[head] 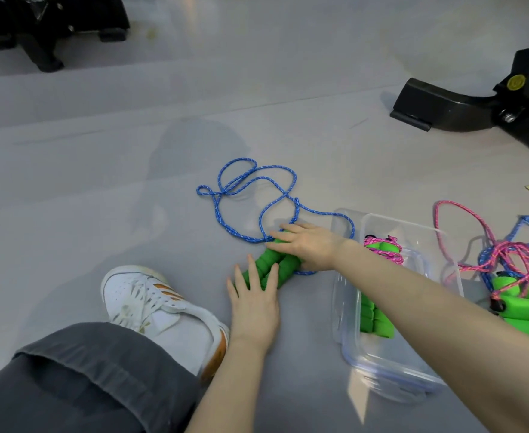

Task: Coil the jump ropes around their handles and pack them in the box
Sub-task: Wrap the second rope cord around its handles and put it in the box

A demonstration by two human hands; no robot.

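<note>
Item under handling: one blue jump rope point(295, 178), its cord lying in loose, crossing loops on the floor point(100, 182) and wholly uncoiled. Its two green handles point(267, 264) lie side by side directly in front of the person. The left hand point(253, 304) rests flat on the near ends of the handles, fingers straight, grasping nothing. The right hand point(306, 245) lies over the far ends, where the cord comes off, fingers extended toward the nearest loop; no closed grip is evident (the thumb is hidden). Assessment: the handles are being paired and steadied, and winding has not begun. The next move calls for one hand to clamp both handles together while the other takes up the cord close to them and lays turns around the pair, clearing the crossings as slack comes in. The clear box point(391, 373) stands just right of the handles and holds one pink bundle point(381, 248) already wound on green handles. Beyond it, a tangled pile point(519, 276) of pink and blue ropes awaits treatment. The floor is smooth and grey. A white shoe point(157, 304) and a grey trouser leg point(69, 376) occupy the near left. Black equipment bases stand at far right point(438, 104) and far left point(38, 23).
</note>
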